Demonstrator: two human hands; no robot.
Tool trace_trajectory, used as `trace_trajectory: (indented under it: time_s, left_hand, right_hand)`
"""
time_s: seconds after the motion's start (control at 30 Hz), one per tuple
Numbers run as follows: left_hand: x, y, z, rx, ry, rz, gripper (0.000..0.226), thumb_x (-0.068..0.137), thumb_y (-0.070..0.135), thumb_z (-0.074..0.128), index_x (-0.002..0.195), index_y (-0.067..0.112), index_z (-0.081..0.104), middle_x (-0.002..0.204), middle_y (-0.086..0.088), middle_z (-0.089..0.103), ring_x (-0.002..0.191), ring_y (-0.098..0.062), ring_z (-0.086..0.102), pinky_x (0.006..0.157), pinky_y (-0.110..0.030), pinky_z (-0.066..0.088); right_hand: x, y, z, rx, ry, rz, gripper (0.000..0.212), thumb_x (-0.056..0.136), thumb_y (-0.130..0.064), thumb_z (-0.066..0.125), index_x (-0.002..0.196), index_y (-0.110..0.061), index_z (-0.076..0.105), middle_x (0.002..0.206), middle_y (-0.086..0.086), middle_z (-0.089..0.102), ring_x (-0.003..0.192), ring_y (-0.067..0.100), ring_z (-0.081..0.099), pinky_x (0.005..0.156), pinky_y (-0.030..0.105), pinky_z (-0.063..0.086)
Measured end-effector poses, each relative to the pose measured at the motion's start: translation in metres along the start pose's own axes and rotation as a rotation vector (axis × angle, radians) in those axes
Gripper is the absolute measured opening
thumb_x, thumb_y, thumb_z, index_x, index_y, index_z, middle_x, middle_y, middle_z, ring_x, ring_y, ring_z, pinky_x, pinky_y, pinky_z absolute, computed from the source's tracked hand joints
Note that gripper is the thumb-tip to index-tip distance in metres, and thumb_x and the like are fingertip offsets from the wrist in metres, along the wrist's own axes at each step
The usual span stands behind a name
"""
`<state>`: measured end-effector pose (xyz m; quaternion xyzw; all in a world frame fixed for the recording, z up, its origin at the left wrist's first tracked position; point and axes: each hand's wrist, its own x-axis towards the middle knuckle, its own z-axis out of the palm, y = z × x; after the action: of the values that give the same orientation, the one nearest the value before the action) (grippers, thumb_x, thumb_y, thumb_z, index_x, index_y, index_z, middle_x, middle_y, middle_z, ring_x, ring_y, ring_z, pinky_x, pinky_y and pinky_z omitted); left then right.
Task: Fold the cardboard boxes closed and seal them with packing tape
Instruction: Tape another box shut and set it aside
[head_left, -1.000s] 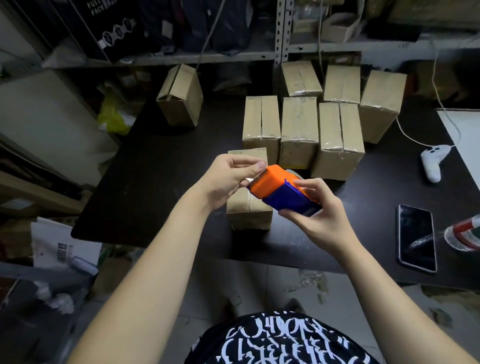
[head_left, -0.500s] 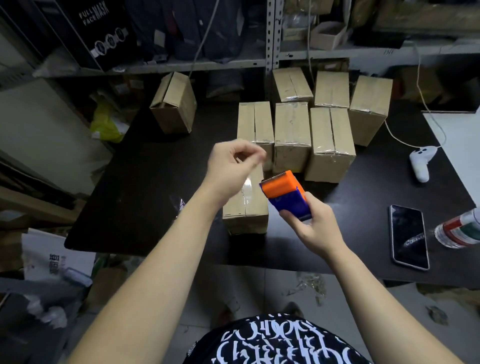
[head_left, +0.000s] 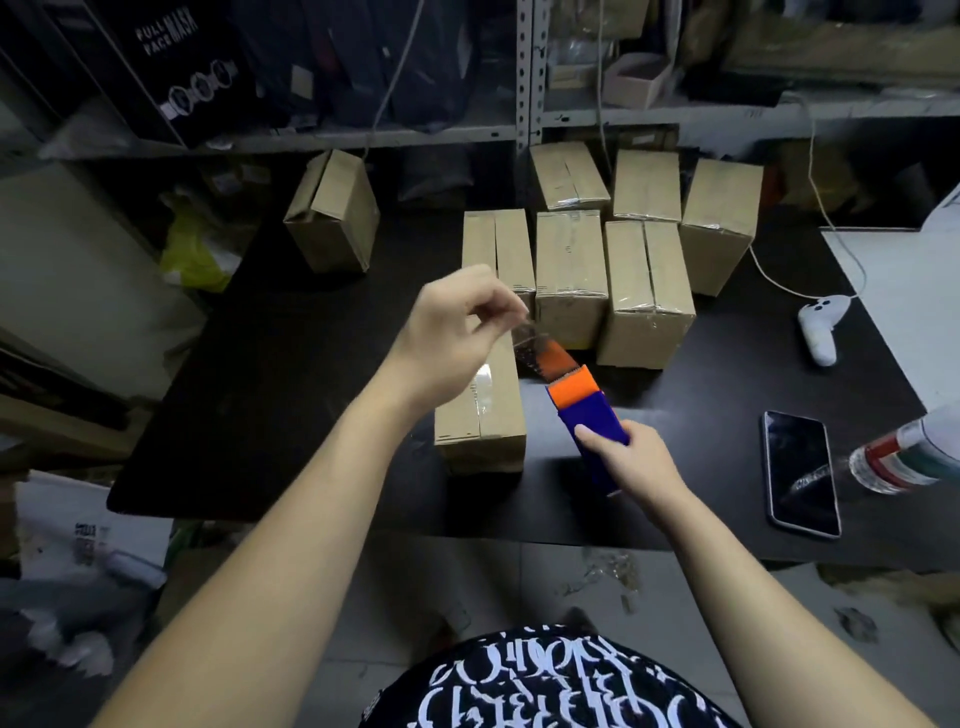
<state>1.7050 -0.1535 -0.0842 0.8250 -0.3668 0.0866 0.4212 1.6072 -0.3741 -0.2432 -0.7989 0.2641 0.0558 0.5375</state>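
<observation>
clamped round the dispenser (head_left: 589, 415) is my right hand (head_left: 641, 460), while my left hand (head_left: 457, 332) pinches the tape (head_left: 540, 351) by its end between thumb and fingertips. on the black table (head_left: 291, 374), taped boxes (head_left: 571, 270) crowd 12 o'clock, out of the way. the box i'm sealing (head_left: 483, 421) lies under my left wrist for reach, with the dispenser at its 3 o'clock so the tape pulls taut above the seam.
</observation>
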Motion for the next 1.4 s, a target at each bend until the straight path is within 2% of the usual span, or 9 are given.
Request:
trace_trajectory:
  time_s: [0.13,0.27,0.43,0.6,0.7,0.83,0.93,1.1,1.4]
  left_hand:
    - [-0.008,0.011,-0.005,-0.065,0.149,-0.005,0.002,0.094,0.001,0.071,0.093,0.001,0.073,0.084,-0.001,0.062,0.075,-0.008,0.056,0.068,-0.019,0.042]
    - [-0.013,0.005,-0.026,-0.150,0.101,-0.102,0.004,0.096,0.009,0.073,0.096,0.013,0.074,0.084,0.009,0.064,0.077,-0.010,0.059,0.068,-0.027,0.047]
    - [-0.029,0.008,-0.028,-0.376,0.095,-0.274,0.005,0.097,0.011,0.072,0.099,0.014,0.076,0.084,0.009,0.070,0.081,-0.012,0.064,0.075,-0.026,0.055]
    - [-0.037,0.015,-0.030,-0.532,0.075,-0.307,0.008,0.096,0.004,0.070,0.098,0.010,0.075,0.083,0.009,0.071,0.078,-0.006,0.064,0.072,-0.019,0.051]
    - [-0.040,0.020,-0.030,-0.572,0.035,-0.319,0.009,0.095,0.001,0.070,0.097,0.008,0.075,0.083,0.008,0.072,0.077,-0.008,0.064,0.074,-0.022,0.053]
    - [-0.042,0.020,-0.028,-0.562,-0.032,-0.355,0.006,0.094,0.000,0.071,0.098,0.002,0.075,0.083,0.001,0.071,0.076,-0.013,0.063,0.076,-0.028,0.054]
    - [-0.046,0.016,-0.032,-0.513,-0.059,-0.370,0.008,0.096,0.005,0.071,0.102,0.002,0.075,0.087,-0.003,0.074,0.080,-0.014,0.067,0.078,-0.029,0.057]
    - [-0.060,-0.001,-0.045,-0.440,0.041,-0.452,0.007,0.097,0.010,0.072,0.101,0.008,0.077,0.087,-0.008,0.074,0.077,-0.011,0.065,0.074,-0.024,0.055]
    - [-0.099,-0.037,-0.032,-0.315,0.178,-0.662,0.009,0.095,0.014,0.074,0.093,0.021,0.080,0.084,0.003,0.077,0.079,-0.010,0.069,0.080,-0.031,0.059]
  right_hand:
    - [0.013,-0.006,-0.002,0.105,0.165,0.296,0.043,0.089,-0.051,0.072,0.085,-0.008,0.069,0.088,0.013,0.071,0.079,0.029,0.063,0.065,0.034,0.044]
    - [0.007,0.005,0.002,-0.367,0.297,0.069,0.039,0.088,-0.059,0.065,0.086,-0.020,0.058,0.083,-0.003,0.064,0.081,0.027,0.058,0.070,0.034,0.044]
    - [0.009,0.023,0.022,-0.665,0.292,-0.097,0.040,0.086,-0.052,0.075,0.094,-0.017,0.056,0.093,0.004,0.067,0.088,0.030,0.063,0.077,0.037,0.050]
    - [-0.003,0.023,0.025,-0.640,0.346,-0.108,0.033,0.085,-0.047,0.070,0.090,-0.016,0.062,0.091,0.004,0.066,0.081,0.025,0.059,0.062,0.030,0.040]
    - [-0.015,-0.014,0.023,-0.311,0.442,-0.321,0.039,0.082,-0.033,0.062,0.115,-0.012,0.070,0.116,0.005,0.066,0.107,0.028,0.061,0.088,0.036,0.048]
    - [-0.043,-0.090,0.023,0.197,-0.168,-0.624,0.064,0.078,-0.019,0.054,0.142,-0.028,0.057,0.144,-0.014,0.054,0.137,0.006,0.046,0.104,0.021,0.044]
    - [-0.050,-0.114,0.032,0.318,-0.508,-0.583,0.041,0.083,-0.012,0.054,0.116,-0.025,0.075,0.127,-0.010,0.067,0.126,0.009,0.055,0.089,0.017,0.049]
    - [-0.043,-0.091,0.036,0.284,-0.444,-0.501,0.012,0.090,-0.019,0.074,0.096,-0.010,0.079,0.097,0.004,0.077,0.100,0.019,0.069,0.096,0.039,0.055]
    - [-0.041,-0.052,0.008,-0.300,-0.463,-0.298,0.016,0.090,-0.048,0.075,0.087,-0.033,0.079,0.086,-0.012,0.075,0.085,0.011,0.068,0.081,0.031,0.053]
